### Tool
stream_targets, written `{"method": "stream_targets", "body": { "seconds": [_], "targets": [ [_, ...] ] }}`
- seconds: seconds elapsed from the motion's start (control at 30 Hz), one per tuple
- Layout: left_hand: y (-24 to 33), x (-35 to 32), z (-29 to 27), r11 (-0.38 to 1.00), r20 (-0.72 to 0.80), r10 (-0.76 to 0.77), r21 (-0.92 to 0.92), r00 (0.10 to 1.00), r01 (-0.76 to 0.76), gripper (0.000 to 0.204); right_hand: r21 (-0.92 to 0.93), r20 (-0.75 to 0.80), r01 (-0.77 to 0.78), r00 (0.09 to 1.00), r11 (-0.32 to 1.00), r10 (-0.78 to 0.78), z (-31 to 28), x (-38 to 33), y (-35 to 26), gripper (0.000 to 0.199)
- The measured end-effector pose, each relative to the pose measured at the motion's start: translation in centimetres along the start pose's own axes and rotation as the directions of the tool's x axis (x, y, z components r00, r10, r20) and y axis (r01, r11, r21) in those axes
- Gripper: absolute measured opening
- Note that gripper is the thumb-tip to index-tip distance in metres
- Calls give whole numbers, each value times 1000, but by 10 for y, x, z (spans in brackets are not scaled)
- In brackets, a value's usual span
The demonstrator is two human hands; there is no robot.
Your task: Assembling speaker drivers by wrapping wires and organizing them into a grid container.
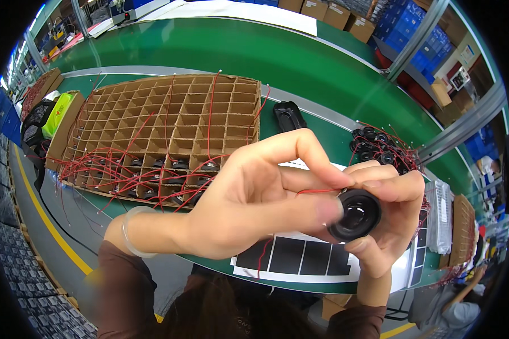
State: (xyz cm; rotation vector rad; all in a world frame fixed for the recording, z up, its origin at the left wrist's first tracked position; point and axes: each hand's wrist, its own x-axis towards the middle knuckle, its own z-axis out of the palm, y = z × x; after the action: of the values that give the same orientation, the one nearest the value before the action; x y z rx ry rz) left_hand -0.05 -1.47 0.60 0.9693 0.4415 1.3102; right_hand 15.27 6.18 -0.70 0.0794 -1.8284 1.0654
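Observation:
My right hand [398, 220] grips a small round black speaker [357, 213] by its rim, its glossy domed centre facing up. At the speaker's upper left edge, my left hand [226, 198] pinches a short red wire [316, 191] between thumb and index finger. The left thumb, slightly blurred, reaches over the speaker's side. Both hands are raised above the green bench, over a white sheet with black squares [316, 259]. The point where the wire meets the speaker is partly hidden by fingertips.
Left of my hands lies a cardboard divider box [257, 104]; its near cells hold speakers with trailing red wires. A black plastic object [288, 116] rests beyond it. At right are a pile of wired speakers [376, 148], a clear plastic-wrapped stack [439, 217] and a metal post [464, 124].

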Motion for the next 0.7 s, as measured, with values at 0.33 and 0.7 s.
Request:
{"method": "stream_targets", "body": {
  "seconds": [0.33, 0.7],
  "targets": [
    [-7, 2, -10, 998, 55, 25, -54, 998, -22, 13, -78, 66, -17, 998, 997, 22, -2, 4, -6, 36],
    [-4, 4, -8, 997, -39, -3, 78, 999, 6, 17, -273, 143, 51, 990, 961, -12, 3, 8, -9, 33]
  ]
}}
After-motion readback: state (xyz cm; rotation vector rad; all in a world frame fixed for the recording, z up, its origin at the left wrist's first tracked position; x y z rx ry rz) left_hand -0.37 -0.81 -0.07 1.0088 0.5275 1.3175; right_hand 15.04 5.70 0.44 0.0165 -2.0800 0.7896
